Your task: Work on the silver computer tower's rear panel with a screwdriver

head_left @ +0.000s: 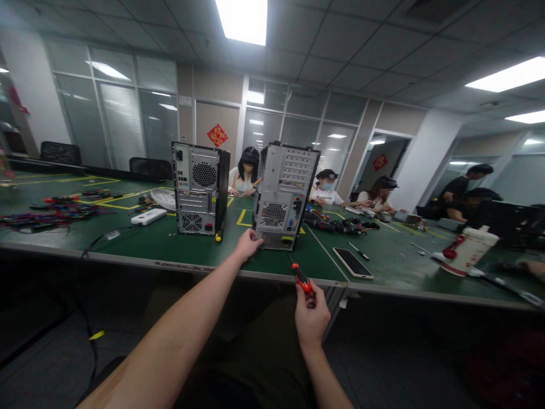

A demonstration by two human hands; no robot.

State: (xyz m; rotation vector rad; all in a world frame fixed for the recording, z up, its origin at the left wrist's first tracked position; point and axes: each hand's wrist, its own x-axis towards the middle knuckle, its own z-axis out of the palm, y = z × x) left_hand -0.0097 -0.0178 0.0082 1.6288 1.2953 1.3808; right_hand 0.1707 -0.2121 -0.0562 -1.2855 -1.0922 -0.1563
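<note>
My left hand [248, 244] reaches out and touches the lower left corner of a grey computer tower [284, 193] that stands upright on the green table [179, 250], its back panel facing me. My right hand [311, 318] grips a red-and-black screwdriver [300, 277] near the table's front edge, its tip pointing toward the tower's base. A second computer tower [199, 187] stands to the left, also back side toward me.
A smartphone [352, 262] lies flat to the right of the tower. A white bottle with a red part [466, 250] lies at far right. Coloured cables [51, 213] and a white power strip [149, 216] sit at left. Several people sit behind the table.
</note>
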